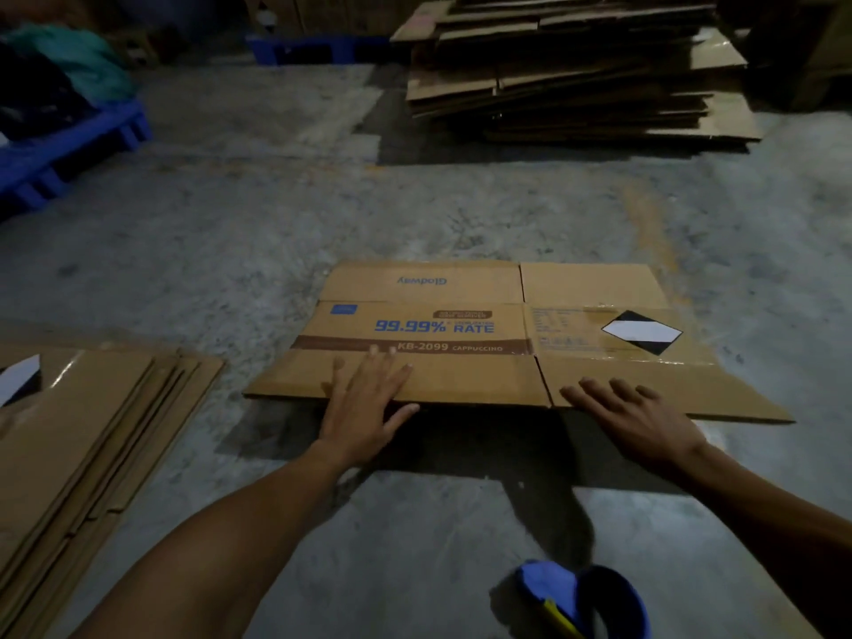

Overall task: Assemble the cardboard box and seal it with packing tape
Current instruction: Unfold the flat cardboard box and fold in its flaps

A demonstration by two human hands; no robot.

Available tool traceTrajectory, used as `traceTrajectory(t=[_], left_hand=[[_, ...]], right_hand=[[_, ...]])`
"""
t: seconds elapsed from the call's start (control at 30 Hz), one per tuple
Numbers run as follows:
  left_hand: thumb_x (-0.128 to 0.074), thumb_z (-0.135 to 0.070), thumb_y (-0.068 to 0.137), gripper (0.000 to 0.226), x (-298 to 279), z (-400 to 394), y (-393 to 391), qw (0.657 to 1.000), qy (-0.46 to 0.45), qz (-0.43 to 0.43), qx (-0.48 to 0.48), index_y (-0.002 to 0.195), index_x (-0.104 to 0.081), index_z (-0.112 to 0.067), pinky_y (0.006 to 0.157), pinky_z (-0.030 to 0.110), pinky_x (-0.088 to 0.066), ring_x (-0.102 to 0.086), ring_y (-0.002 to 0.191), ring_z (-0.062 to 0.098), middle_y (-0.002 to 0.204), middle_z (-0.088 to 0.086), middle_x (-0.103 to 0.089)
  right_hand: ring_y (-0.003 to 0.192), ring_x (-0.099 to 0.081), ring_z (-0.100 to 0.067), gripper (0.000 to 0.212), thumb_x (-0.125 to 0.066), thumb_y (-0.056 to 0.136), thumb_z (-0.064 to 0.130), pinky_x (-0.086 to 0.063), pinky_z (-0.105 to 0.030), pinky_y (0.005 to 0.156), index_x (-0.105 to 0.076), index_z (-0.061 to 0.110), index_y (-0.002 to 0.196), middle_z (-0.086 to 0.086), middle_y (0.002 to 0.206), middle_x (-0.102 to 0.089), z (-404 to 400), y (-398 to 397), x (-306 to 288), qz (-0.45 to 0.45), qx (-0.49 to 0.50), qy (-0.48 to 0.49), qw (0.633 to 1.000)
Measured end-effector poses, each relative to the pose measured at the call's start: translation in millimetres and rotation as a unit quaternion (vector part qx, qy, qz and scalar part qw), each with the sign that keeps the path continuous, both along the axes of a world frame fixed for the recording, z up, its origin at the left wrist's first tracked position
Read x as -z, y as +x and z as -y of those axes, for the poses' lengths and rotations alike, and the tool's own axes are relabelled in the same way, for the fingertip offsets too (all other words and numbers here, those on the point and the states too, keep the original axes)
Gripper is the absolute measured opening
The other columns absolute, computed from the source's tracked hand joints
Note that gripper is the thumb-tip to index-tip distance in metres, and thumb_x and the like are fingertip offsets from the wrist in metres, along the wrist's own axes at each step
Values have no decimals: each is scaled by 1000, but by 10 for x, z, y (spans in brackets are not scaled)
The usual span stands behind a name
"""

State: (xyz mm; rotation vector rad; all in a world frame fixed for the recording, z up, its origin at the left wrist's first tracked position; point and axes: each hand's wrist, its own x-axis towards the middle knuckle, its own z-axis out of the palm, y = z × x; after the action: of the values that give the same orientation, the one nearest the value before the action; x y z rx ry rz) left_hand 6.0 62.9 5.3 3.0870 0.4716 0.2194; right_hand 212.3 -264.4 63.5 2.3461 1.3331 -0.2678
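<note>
Two flat hands touch "99.99% RATE" box.

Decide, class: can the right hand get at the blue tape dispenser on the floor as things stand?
Probably yes. The right hand lies open on the flattened brown cardboard box; bare floor separates it from the blue tape dispenser.

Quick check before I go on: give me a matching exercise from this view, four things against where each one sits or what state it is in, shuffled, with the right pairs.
Things:
1. flattened box
2. left hand
3. tape dispenser
4. tall cardboard stack

Places or states:
A. far right, behind the work spot
B. palm down on the near flap, left of the slit
C. lying flat on the floor, print facing up
D. on the floor near the bottom edge of the view, blue

Pairs: 1-C, 2-B, 3-D, 4-A

The right hand lies open over the near flap on the other side of the slit.
</note>
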Motion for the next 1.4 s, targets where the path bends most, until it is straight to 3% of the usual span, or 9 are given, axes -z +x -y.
traceTrajectory(t=[0.1, 0.2, 0.37, 0.57, 0.73, 0.83, 0.97, 1.17, 1.4], left_hand=[[-40, -78, 80, 96, -201, 71, 35, 983, -56, 117, -132, 155, -3, -31, 110, 52, 26, 12, 150, 30, 164, 5, 10], [-59, -77, 69, 117, -374, 150, 80, 918, -191, 249, -242, 155, 2, -28, 113, 52, 11, 20, 147, 31, 161, 13, 20], [-79, -68, 54, 140, -643, 153, 263, 680, -578, 320, -319, 147, 22, -42, 118, 52, -17, -9, 150, 31, 164, 11, 3], [-51, 7, 89, 105, -1099, 169, 502, 559, -686, 391, -252, 147, 19, -47, 111, 54, -35, -34, 142, 31, 163, 14, -6], [-45, 13, 84, 107, -1384, 266, 599, 589, -669, 399, -214, 147, 16, -49, 109, 56, -36, -38, 139, 28, 163, 9, -13], [-44, 15, 88, 105, -1565, 326, 603, 645, -640, 375, -185, 147, 12, -51, 105, 51, -43, -44, 134, 23, 163, 9, -11], [-45, 11, 91, 99, -1762, 307, 653, 700, -599, 362, -140, 148, 7, -51, 86, 45, -52, -63, 67, -5, 161, 12, -21], [-41, 13, 91, 87, -2309, 401, 643, 776, -491, 330, -218, 155, -6, -34, 56, 21, -48, -60, 91, 14, 158, 11, -27], [-50, 1, 89, 66, -3029, 173, 613, 872, -364, 236, -228, 147, -35, -28, 93, 47, -53, -57, 117, 31, 139, 9, -52]], right_hand=[[144, -22, -28, 85, -46, 96, 16, -30, -42, 113, 21, 34, 145, -4, 163, -2, -36, 20, -253, 13, 9, 52, 999], [137, -37, -26, 71, -39, 98, 13, -43, -38, 103, 1, 34, 152, -2, 161, -14, -112, -17, -477, 12, 15, 101, 995], [107, -61, -27, 71, -36, 95, 7, -54, -34, 67, -6, 39, 151, 1, 157, -29, -264, -116, -718, 43, 15, 126, 991], [100, -64, -26, 75, -27, 97, 12, -43, -32, 62, 11, 57, 143, 8, 157, -29, -228, -231, -933, 50, -16, 163, 985], [143, -28, -25, 87, -40, 97, 19, -36, -40, 109, 25, 60, 136, 10, 160, -6, 274, -174, -963, 21, -77, 180, 980], [139, -36, -27, 88, -42, 97, 30, -42, -35, 102, 32, 53, 136, 3, 161, 3, 617, -153, -848, 34, -49, 171, 984], [105, -62, -18, 92, -48, 94, 45, -54, -22, 74, 35, 56, 132, -1, 162, -9, 710, -113, -1079, 57, 74, 226, 970], [89, -64, -30, 69, -41, 97, 38, -54, -34, 67, 7, 62, 140, -18, 127, -58, 573, 27, -1775, 92, 165, 411, 892], [73, -54, -23, 64, -39, 99, 23, -43, -34, 57, -7, 51, 147, -15, 102, -57, 303, 289, -2640, 98, 237, 425, 868]])
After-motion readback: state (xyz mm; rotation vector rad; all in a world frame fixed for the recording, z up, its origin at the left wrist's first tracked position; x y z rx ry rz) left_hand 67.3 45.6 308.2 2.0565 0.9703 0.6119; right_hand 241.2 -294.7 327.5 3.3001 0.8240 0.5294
